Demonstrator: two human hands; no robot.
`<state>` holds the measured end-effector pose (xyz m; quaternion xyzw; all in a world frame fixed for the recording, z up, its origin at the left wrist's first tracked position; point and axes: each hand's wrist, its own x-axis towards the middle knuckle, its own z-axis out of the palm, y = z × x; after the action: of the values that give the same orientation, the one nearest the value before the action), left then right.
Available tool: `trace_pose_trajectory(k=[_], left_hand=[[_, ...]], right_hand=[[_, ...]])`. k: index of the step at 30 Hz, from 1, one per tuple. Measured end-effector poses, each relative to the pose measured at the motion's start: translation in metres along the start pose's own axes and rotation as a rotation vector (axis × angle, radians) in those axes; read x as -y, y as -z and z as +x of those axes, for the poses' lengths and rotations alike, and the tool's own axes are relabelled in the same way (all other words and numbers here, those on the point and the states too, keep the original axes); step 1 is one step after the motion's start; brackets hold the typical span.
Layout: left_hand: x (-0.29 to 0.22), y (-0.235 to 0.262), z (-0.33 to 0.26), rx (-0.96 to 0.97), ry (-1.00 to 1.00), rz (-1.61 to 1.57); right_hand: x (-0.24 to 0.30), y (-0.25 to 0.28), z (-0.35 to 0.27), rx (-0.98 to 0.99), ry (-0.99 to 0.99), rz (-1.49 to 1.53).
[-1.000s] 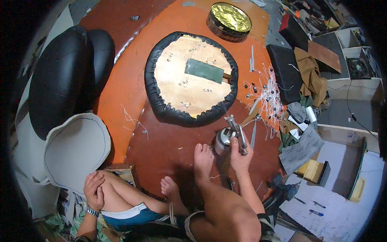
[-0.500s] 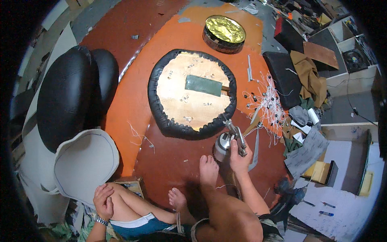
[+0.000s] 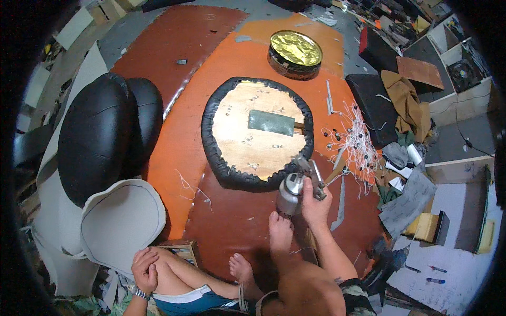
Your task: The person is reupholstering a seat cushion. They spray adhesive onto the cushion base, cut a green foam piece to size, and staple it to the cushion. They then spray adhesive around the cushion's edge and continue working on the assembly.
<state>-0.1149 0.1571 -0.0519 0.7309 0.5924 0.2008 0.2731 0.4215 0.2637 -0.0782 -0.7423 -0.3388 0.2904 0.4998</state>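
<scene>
My right hand [image 3: 316,206] grips a spray gun [image 3: 291,189] with a silver metal cup. The gun's top, slightly blurred, is at the near right edge of a round seat pad [image 3: 230,176]. This pad lies bottom up: black covering is gathered around a pale wooden board [image 3: 232,131]. A dark green strip [image 3: 271,122] lies across the board. My left hand [image 3: 145,269], with a metal watch at its wrist, rests on my bent left knee, fingers laid over it and holding nothing.
Black padded cushions [image 3: 97,137] and a light grey shaped panel [image 3: 124,221] are on the left. A round tin with gold foil [image 3: 296,48] stands at the far side. On the right lie tangled white strings [image 3: 354,142], scraps and a dark flat cushion [image 3: 370,108].
The whole view has shifted slightly, so the scene sits lower and further right. The spray gun has moved a little toward the pad's rim. My left hand stays on the knee.
</scene>
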Motion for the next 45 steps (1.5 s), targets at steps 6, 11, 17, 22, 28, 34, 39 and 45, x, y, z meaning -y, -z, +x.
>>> trace_pose_trajectory(k=[6,11,17,22,28,34,39,45], left_hand=[[0.001,0.002,-0.001,0.005,-0.005,0.022],[0.002,0.001,0.0,0.007,-0.004,0.012],[0.004,0.002,-0.002,0.0,0.005,-0.005],[0.007,0.001,-0.004,-0.021,0.007,-0.015],[0.013,0.001,-0.008,-0.035,0.01,-0.013],[0.011,-0.001,-0.005,-0.039,0.028,-0.046],[0.006,0.002,0.0,-0.025,0.0,0.001],[0.017,-0.046,0.084,0.053,0.711,-0.578]], right_hand=[[0.01,-0.004,0.005,0.0,-0.009,-0.01],[0.024,-0.019,-0.005,0.11,-0.029,0.015],[0.04,-0.044,-0.014,0.266,0.061,0.028],[0.052,-0.052,-0.019,0.355,0.134,-0.001],[0.053,-0.048,-0.026,0.421,0.15,-0.042],[0.038,-0.015,-0.035,0.526,0.065,-0.17],[0.014,0.023,-0.042,0.495,0.083,-0.225],[-0.016,0.084,-0.056,0.235,-0.134,0.018]])
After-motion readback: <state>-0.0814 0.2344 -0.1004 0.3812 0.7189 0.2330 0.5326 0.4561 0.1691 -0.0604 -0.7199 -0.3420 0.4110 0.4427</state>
